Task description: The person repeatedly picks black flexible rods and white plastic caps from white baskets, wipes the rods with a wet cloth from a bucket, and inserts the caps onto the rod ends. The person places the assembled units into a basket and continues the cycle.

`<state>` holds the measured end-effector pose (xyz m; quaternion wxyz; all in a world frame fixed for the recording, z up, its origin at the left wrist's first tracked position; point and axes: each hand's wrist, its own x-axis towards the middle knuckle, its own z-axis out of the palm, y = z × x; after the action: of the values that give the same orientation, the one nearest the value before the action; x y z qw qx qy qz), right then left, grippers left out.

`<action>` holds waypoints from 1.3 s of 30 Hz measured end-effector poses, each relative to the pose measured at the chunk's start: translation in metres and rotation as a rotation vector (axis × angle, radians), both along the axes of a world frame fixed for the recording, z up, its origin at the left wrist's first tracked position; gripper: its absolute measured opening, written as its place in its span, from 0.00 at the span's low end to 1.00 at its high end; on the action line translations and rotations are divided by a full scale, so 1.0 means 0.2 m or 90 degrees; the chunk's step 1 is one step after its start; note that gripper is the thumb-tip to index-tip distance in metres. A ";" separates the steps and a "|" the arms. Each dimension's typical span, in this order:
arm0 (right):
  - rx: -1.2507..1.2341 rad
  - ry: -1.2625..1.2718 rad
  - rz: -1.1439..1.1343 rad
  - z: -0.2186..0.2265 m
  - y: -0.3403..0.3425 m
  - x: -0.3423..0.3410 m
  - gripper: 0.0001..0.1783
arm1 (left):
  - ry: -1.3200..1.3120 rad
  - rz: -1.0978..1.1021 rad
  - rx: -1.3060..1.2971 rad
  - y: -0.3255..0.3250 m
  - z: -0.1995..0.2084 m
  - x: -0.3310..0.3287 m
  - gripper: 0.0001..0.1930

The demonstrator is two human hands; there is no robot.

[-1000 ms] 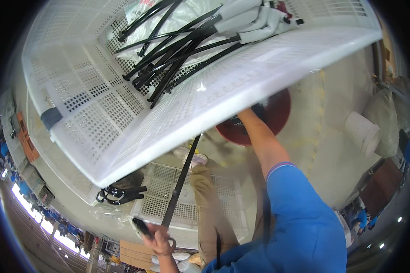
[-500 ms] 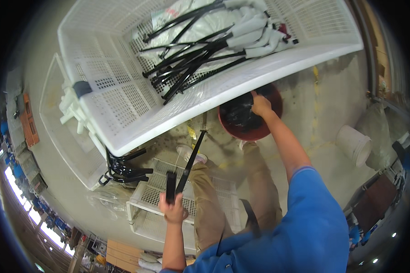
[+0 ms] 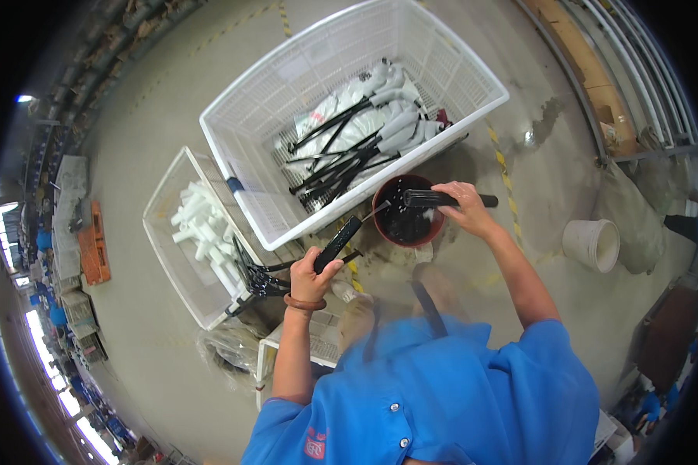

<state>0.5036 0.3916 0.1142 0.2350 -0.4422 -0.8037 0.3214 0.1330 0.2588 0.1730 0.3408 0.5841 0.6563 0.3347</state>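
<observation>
My left hand (image 3: 310,277) is closed around a thick black grip (image 3: 338,244), with a thin light rod reaching from its far end toward the bucket. A narrow black bar (image 3: 352,257) runs beside that hand. Over the right side of a reddish-brown bucket (image 3: 376,222), my right hand (image 3: 465,208) is closed on a black tube (image 3: 428,198), which looks wet and lies nearly level. Dark contents with white specks fill the bucket, partly hidden by the tube.
Beyond the bucket stands a large white basket (image 3: 265,208) holding black rods (image 3: 349,164) with grey-white wrapped ends. A smaller bin (image 3: 163,232) of white tubes (image 3: 202,221) is at left, near bent black tubes (image 3: 267,279). A white pail (image 3: 593,242) stands at right.
My right hand has come up out of the bucket with a black tube in it. My left hand has risen toward the bucket with its grip. The view has shifted, showing more floor.
</observation>
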 end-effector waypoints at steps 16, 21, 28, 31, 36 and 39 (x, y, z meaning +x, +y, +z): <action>0.230 0.107 0.055 0.53 -0.09 -0.05 0.25 | 0.124 -0.077 0.064 -0.10 0.63 0.02 0.20; 0.226 0.138 0.093 0.57 -0.12 -0.15 0.25 | 0.102 -0.061 0.064 -0.15 0.64 0.00 0.19; 0.222 0.138 0.148 0.64 -0.13 -0.24 0.25 | 0.078 -0.042 0.089 -0.23 0.61 0.01 0.16; 0.242 0.138 0.189 0.67 -0.14 -0.31 0.26 | 0.155 -0.031 0.015 -0.24 0.59 0.05 0.16; 0.194 0.150 0.284 0.75 -0.20 -0.45 0.27 | 0.126 -0.022 0.086 -0.26 0.60 0.16 0.22; 0.089 0.103 0.361 0.85 -0.17 -0.46 0.26 | 0.111 -0.039 0.066 -0.28 0.65 0.18 0.22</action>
<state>0.4114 0.3573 0.2840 0.2290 -0.1560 -0.8938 0.3526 0.1681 0.2021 0.3026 0.2620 0.6476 0.6469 0.3056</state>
